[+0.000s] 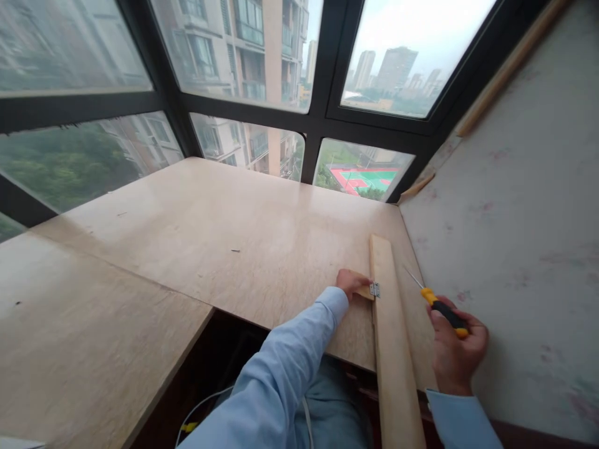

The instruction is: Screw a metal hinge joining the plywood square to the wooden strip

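A long pale wooden board (392, 324) lies on the stone-like ledge, its near end running over the front edge. At the board's left edge sits a small metal hinge (375, 290). My left hand (350, 284) is closed on a short wooden piece (365, 292) beside the board, with its fingertips at the hinge. To the right of the board, my right hand (456, 349) grips a screwdriver (444, 310) by its yellow and black handle. The screwdriver's shaft points up and left, apart from the hinge.
The beige ledge (187, 218) stretches to dark-framed windows (318, 125). A small screw-like item (235, 251) lies on it. A flower-patterned wall (515, 249) stands close on the right. In front, the ledge has a dark cut-out (219, 349), where a white cable (196, 405) hangs.
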Tool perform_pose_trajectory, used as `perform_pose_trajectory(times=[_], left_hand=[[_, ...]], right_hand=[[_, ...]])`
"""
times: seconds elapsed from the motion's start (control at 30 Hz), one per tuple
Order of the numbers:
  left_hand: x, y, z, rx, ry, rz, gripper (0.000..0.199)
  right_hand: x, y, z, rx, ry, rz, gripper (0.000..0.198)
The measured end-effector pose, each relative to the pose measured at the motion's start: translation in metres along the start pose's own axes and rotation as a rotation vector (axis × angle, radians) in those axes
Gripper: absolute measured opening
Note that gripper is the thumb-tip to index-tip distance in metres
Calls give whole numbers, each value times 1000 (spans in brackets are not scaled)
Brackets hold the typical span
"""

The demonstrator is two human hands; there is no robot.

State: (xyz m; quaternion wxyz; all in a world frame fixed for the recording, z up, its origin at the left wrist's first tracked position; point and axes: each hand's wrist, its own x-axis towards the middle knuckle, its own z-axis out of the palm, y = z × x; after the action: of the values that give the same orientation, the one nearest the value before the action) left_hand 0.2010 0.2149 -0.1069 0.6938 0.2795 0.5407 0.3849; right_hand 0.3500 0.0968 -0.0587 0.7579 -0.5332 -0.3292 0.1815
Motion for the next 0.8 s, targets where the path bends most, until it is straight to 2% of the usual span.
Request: perform_pose_trajectory(times=[0.07,0.2,0.33,0.47,0.67,0.8], left_hand=[[-5,4,0,-13,-25,-23,29],[-14,11,-3,-25,-45,-20,24],[-20,13,-6,-24,-76,-19,28],[-22,13,-8,-20,-61,-26,32],[-18,12,-7,-25,-59,-20,33],[-18,13,-6,12,-47,-22,34]], right_hand=[[0,14,-4,-155,-76,-78,45],[2,39,-12,-498,-227,-266,25],[5,52,-20,-649,-410,-375,12],[8,59,-27,-701,-525,-359,17],[17,71,-33,-757,-566,-258,30],[22,75,-35,-783,-642,-235,32]])
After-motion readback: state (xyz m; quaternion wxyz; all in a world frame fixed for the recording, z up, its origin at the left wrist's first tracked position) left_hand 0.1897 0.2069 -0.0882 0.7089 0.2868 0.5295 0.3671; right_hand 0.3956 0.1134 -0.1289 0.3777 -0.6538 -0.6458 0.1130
